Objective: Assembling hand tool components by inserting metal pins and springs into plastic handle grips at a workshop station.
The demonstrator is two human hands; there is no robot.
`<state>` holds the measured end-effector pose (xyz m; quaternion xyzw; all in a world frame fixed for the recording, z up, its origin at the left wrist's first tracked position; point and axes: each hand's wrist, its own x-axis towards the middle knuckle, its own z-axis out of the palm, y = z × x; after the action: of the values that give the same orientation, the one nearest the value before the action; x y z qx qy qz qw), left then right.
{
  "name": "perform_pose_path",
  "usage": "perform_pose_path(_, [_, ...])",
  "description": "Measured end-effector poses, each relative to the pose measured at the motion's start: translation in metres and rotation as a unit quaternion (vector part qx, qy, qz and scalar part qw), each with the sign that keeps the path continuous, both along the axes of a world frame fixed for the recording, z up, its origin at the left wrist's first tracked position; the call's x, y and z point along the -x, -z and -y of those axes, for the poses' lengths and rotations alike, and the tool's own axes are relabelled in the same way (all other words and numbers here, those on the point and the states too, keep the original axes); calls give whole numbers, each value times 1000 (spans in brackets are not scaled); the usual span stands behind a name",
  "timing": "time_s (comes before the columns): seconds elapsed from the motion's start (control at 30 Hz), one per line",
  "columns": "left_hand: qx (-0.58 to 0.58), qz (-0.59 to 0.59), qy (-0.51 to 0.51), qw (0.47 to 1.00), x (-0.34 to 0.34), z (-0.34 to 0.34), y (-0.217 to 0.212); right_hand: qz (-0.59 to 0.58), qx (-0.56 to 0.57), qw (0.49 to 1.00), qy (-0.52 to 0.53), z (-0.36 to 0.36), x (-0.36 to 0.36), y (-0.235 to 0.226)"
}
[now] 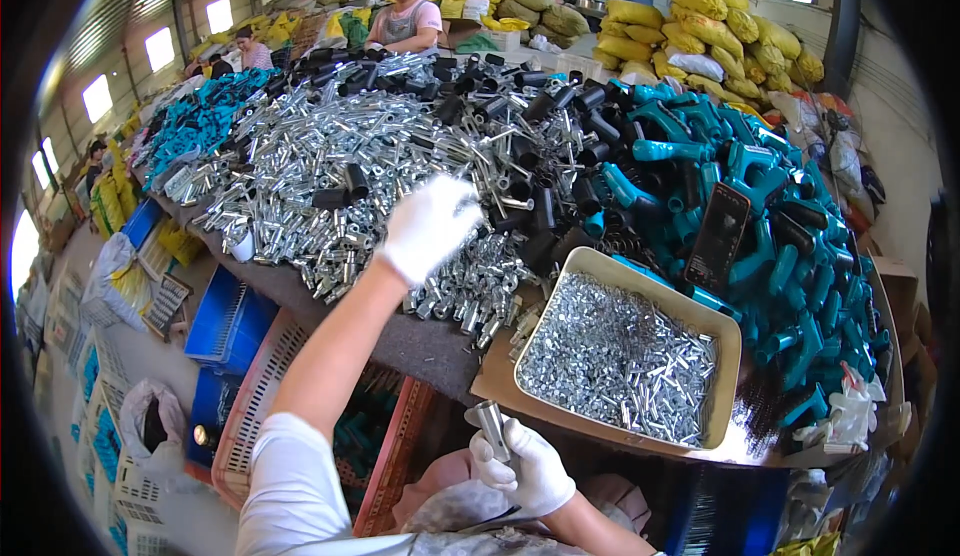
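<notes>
My right hand (525,468), in a white glove, is closed around a short shiny metal tube (491,430) in front of my body. The tube stands nearly upright, its end above my fingers. My left hand (432,226), also gloved in white, reaches out over a large heap of silvery metal parts (320,136) on the table. Its fingers are blurred and overexposed, so whether they grip a part is hidden. Near that hand, several black cylindrical sleeves (332,198) lie among the metal pieces.
A cream rectangular tub (730,366) of small metal pieces stands at the near right. Beyond it are piled teal gun-shaped housings (670,151), with a phone (718,238) leaning on them. Blue crates (225,321) stand below the table's left edge. A person (405,21) sits across the heap.
</notes>
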<state>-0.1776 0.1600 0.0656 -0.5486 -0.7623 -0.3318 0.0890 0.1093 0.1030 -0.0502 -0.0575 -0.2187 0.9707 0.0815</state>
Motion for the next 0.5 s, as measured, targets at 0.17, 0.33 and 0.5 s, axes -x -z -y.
perform_pose_path(0.17, [180, -114, -137, 967, 71, -74, 10, 46, -102, 994, 19, 5, -13, -4])
perform_pose_path(0.33, [71, -39, -105, 991, 76, -32, -5, 147, -211, 965, 53, 9, -40, -22])
perform_pose_path(0.5, [-57, 574, 228, 785, -29, 54, 30, 167, -250, 943, 144, -2, -61, 2])
